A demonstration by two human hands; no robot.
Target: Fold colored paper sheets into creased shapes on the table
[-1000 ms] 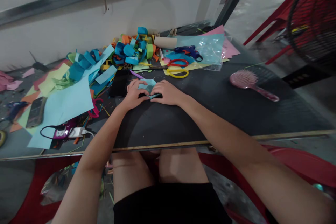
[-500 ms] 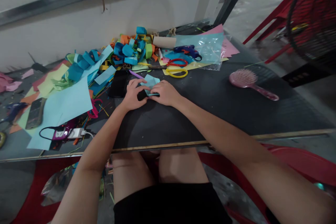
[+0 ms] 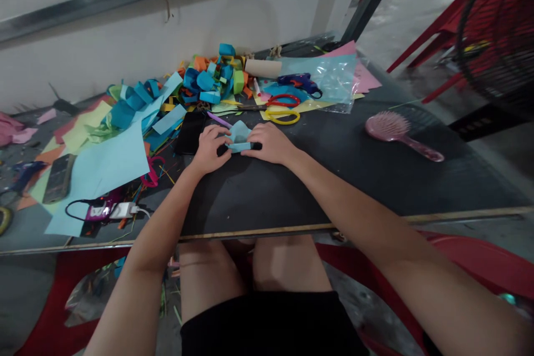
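A small light blue piece of folded paper (image 3: 240, 133) lies on the dark table between my hands, its near edge turned up. My left hand (image 3: 212, 148) grips its left side with bent fingers and thumb. On the other side, my right hand (image 3: 270, 144) pinches the right end of the near fold. Just behind the paper is a purple pen (image 3: 219, 119). A black phone (image 3: 192, 132) lies left of my left hand. Scissors with one red and one yellow handle loop (image 3: 282, 117) rest beyond my right hand.
Curled paper strips (image 3: 208, 80) are heaped by the wall, with a cardboard tube (image 3: 262, 68) and a glue gun (image 3: 300, 83) beside them. Blue sheets (image 3: 112, 158) and a power strip (image 3: 100, 210) lie left. A pink hairbrush (image 3: 403, 133) lies right, near a fan (image 3: 496, 39).
My hands have drawn slightly apart along the near edge of the paper. More of the paper and its upturned fold now shows between them.
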